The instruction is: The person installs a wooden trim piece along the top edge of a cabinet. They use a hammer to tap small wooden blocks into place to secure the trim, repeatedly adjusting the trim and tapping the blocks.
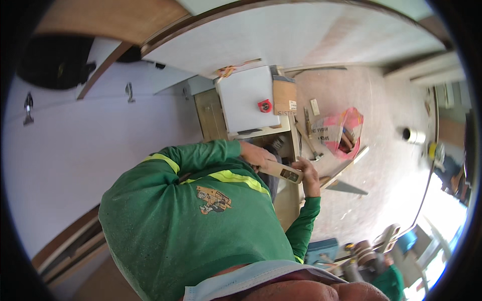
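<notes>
A pale, flat wooden piece with a dark rectangular opening near one end lies slantwise in front of my body. My left hand is closed around its left end, fingers wrapped over it. At the other end, beside the dark opening, my right hand grips it with bent fingers. What the opening contains is too small to make out. Just beyond my hands stands a white-topped cabinet, with a red tape measure and a flat cardboard box on top.
On the floor to the right lie a hammer, a chisel-like tool, a handsaw and a wooden strip. A pink-and-white sack holds wooden pieces. Farther right is a white pipe piece; a blue box sits lower right.
</notes>
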Motion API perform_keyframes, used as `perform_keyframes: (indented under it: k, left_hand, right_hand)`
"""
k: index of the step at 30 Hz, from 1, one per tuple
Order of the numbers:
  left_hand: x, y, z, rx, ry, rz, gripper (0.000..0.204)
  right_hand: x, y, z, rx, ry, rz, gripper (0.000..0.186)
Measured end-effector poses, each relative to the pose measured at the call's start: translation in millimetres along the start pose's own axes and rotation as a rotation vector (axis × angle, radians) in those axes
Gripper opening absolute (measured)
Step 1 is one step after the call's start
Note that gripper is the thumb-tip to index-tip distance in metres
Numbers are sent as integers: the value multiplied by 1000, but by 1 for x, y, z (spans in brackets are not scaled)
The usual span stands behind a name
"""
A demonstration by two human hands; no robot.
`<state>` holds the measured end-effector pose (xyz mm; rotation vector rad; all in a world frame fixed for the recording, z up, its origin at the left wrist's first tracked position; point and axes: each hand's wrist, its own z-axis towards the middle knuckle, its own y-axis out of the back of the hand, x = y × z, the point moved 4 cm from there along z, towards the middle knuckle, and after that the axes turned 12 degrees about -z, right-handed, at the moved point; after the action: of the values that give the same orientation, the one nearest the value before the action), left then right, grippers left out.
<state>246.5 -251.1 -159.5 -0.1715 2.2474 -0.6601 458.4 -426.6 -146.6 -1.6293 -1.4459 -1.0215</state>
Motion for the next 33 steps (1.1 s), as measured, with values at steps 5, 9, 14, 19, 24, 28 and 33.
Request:
perform_keyframes:
  k: [5, 9, 14, 19, 24, 28, 33]
  left_hand:
    - [23, 44, -65, 20, -108, -592, 54]
    - [34, 50, -129, -87, -276, -847, 53]
    - [37, 56, -204, -698, -652, -704, 50]
    - [16, 60, -274, -1036, -1064, -487, 60]
    - [20, 99, -340, -1181, -1201, -271, 64]
    - [6, 118, -392, -1461, -1309, 28, 68]
    - [-5, 132, -436, -1493, -1401, 96, 48]
  right_hand:
    - [109, -50, 73, 343, 39, -534, 76]
    - [160, -83, 128, 502, 122, -773, 69]
    - [248, -140, 180, 499, 358, -1008, 57]
    - [337, -204, 224, 540, 489, -1047, 44]
    - [483, -320, 234, 624, 728, -1511, 38]
    - [533, -388, 249, 708, 1045, -1840, 41]
    - [546, -463, 262, 723, 1011, -2429, 37]
